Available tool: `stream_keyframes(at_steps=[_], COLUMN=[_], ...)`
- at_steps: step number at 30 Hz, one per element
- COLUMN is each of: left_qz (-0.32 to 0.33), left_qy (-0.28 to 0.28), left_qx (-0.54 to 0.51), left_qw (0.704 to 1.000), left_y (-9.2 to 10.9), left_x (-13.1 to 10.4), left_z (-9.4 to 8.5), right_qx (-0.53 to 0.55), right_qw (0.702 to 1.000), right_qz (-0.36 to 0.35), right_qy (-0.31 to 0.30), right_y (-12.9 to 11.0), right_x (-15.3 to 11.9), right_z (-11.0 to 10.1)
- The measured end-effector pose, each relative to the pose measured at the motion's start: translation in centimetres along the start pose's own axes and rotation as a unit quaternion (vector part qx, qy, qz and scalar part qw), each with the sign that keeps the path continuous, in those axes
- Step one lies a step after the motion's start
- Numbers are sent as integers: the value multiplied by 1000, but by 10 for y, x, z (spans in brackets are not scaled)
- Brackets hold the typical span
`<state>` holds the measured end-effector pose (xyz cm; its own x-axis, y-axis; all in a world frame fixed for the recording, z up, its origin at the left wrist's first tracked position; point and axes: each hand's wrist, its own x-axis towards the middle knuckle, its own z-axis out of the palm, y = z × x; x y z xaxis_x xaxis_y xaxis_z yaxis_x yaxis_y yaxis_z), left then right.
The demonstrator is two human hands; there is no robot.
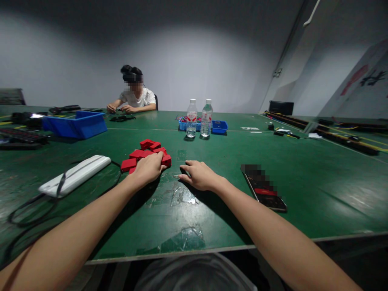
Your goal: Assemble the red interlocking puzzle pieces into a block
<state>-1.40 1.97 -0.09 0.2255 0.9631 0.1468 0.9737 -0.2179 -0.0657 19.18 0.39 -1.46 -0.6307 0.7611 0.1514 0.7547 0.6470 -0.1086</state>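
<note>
Left hand (148, 167) rested palm-down on the near right edge of a loose cluster of red blocks (140, 154), fingers bent over them, the thumb close to the forefinger; the firmness of any grip could not be told. Blocks spread from its 9 to 12 o'clock.

Right hand (198, 174) lay just beside, at 3 o'clock, with fingers loosely curled and thumb apart from forefinger. A small pointed item (176, 176) showed at the thumb tip; whether it was pinched could not be told.

Surroundings, 12 o'clock being away from the wearer: white device (75, 175) with black cable at 9 o'clock from the left hand; large blue bin (80, 126) at 10; a seated person (137, 98) in dark headgear near 11, hands at the table.

From the right hand: two water bottles (199, 120) stood at 12, small blue trays (219, 127) behind and beside them; a phone (263, 188) lay between 3 and 4 on the green table (224, 151).
</note>
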Motion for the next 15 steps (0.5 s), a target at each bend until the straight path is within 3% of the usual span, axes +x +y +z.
stream_keyframes(at_steps=[9,12,15], left_qz=[-3,-11,-70], left_qy=[111,140,145], left_qx=[-105,-220,-370], left_qw=[988,965,915], left_y=[0,1,5], left_x=[5,9,12], left_z=[6,9,9], right_qx=[-17,-21,-16], right_qw=[1000,1000,1000], right_qz=[-3,-9,-8], right_qy=[5,10,13], right_y=[-1,0,2], right_x=[1,1,2], right_z=[-1,0,0])
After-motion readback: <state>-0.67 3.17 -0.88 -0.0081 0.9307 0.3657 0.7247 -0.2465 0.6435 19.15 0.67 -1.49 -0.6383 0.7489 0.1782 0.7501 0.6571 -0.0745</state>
